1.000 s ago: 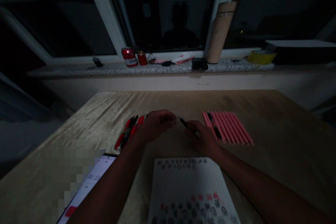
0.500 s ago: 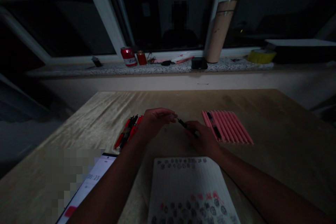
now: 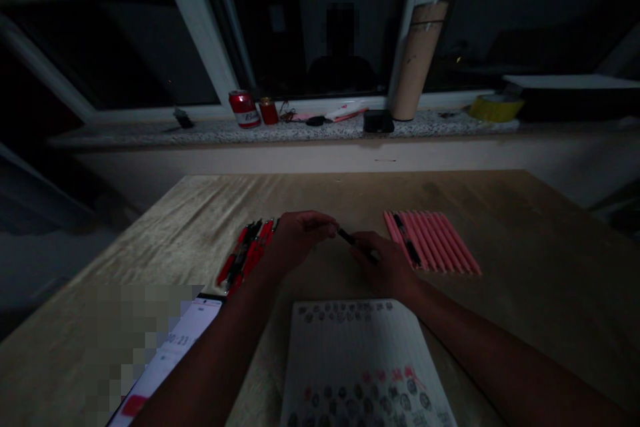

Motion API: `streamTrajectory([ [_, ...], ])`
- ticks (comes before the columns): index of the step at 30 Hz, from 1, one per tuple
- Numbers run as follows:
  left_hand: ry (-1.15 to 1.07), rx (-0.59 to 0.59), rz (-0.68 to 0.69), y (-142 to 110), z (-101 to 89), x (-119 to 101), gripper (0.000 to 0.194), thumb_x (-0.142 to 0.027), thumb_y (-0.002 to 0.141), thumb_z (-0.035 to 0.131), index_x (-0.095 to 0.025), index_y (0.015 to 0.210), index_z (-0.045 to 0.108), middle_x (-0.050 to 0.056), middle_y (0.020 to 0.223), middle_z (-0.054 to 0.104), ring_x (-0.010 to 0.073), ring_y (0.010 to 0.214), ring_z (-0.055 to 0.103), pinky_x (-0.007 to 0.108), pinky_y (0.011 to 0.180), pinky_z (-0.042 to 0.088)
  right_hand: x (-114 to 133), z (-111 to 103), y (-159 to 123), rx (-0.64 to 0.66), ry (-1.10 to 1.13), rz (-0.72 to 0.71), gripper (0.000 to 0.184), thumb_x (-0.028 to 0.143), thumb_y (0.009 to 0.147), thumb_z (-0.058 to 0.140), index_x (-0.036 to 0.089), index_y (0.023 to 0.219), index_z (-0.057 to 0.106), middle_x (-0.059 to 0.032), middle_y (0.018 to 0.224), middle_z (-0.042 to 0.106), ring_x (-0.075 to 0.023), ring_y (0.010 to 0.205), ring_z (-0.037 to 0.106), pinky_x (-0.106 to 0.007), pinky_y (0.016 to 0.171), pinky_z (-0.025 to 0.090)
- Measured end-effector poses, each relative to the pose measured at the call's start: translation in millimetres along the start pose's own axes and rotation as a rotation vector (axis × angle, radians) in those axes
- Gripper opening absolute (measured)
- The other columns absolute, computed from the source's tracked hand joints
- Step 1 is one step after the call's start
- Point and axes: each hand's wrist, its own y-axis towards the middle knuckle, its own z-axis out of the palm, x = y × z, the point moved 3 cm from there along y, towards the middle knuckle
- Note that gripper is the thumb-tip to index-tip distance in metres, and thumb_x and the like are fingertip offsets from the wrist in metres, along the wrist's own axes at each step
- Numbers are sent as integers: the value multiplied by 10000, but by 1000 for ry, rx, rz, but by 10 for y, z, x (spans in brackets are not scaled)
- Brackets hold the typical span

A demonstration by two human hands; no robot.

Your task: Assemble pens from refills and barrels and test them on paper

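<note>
In my right hand (image 3: 383, 260) a black pen (image 3: 347, 235) is held, tilted, its front end directed up and left. My left hand (image 3: 306, 233) is closed in a pinch at that front end; the small part between its fingertips is too dark to make out clearly. Left of my hands lies a group of red and black pens (image 3: 245, 253), partly covered by my left forearm. To the right, pink pens (image 3: 437, 240) lie side by side in a row, with one black pen (image 3: 407, 240) among them. Below my hands rests a lined notebook page (image 3: 350, 347) with dark and red scribbled marks.
A phone (image 3: 185, 340) showing a timer lies at the left, partly under my left forearm. Beyond the table (image 3: 340, 187), the windowsill holds a red can (image 3: 245, 109), a small red jar (image 3: 269, 111), a black box (image 3: 379, 121), a cardboard tube (image 3: 420, 60) and yellow tape (image 3: 496, 108).
My left fingertips have come closer to the pen's front end, and the gap there has narrowed. My left hand sits slightly lower. The right hand stays nearly still with the pen.
</note>
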Motion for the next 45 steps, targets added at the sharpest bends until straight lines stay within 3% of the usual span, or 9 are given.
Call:
streamTrajectory([
  [12, 7, 29, -29, -7, 93, 26, 194, -244, 749, 598, -141, 896, 671, 42, 810, 711, 133, 722, 637, 232, 651, 497, -31, 8, -10, 9, 11, -6, 221, 231, 839, 507, 202, 1055, 547, -43, 845, 668, -164, 746, 624, -269, 651, 470],
  [18, 20, 144, -10, 11, 12, 95, 297, -259, 729, 629, -144, 1003, 619, 62, 925, 706, 157, 833, 653, 276, 754, 511, -14, 9, 6, 7, -6, 8, 216, 264, 845, 513, 210, 1049, 558, -41, 834, 670, -162, 730, 623, -265, 625, 467],
  [21, 185, 169, 6, 18, -72, 129, 288, -237, 738, 602, -145, 1011, 606, 73, 959, 698, 165, 859, 649, 288, 770, 505, 7, 0, 14, 5, 1, 8, 216, 264, 846, 514, 212, 1049, 566, -37, 816, 672, -159, 717, 625, -264, 625, 469],
  [25, 587, 134, 27, -4, -108, 204, 293, -267, 766, 559, -160, 1033, 612, 78, 1015, 674, 181, 829, 639, 321, 784, 486, 1, 2, 8, 3, -7, 9, 216, 271, 851, 506, 215, 1049, 571, -36, 802, 667, -158, 709, 623, -264, 625, 470],
  [29, 840, 174, 64, -55, 6, 277, 359, -254, 772, 540, -163, 1116, 589, 102, 1112, 617, 221, 949, 607, 333, 845, 452, -13, 15, -3, -3, -14, -9, 226, 265, 851, 508, 211, 1063, 563, -41, 830, 670, -164, 747, 625, -271, 657, 471],
  [33, 976, 245, 59, -65, 111, 296, 262, -194, 820, 438, -140, 961, 652, 122, 1014, 623, 228, 907, 611, 322, 790, 456, -16, 17, -4, 3, -12, -1, 225, 273, 850, 512, 209, 1058, 567, -43, 834, 672, -162, 741, 628, -270, 652, 473],
  [36, 995, 257, 40, -52, 125, 309, 260, -165, 826, 417, -131, 869, 671, 121, 936, 637, 227, 869, 614, 321, 774, 454, -17, 17, -3, 4, -19, 2, 228, 266, 843, 517, 210, 1059, 568, -41, 833, 671, -162, 742, 627, -274, 662, 476],
  [41, 930, 222, 73, -41, 101, 316, 238, -122, 789, 457, -129, 882, 675, 117, 936, 656, 221, 892, 604, 321, 807, 441, -11, 23, -5, 2, 1, -17, 240, 259, 849, 509, 210, 1077, 564, -44, 858, 670, -156, 754, 623, -268, 672, 474],
  [45, 698, 192, 142, -19, 68, 183, 196, -187, 786, 525, -148, 895, 683, 77, 910, 683, 188, 845, 616, 298, 790, 447, -12, 24, -7, -3, -13, -5, 227, 253, 845, 518, 206, 1063, 564, -40, 845, 671, -156, 752, 624, -265, 673, 473],
])
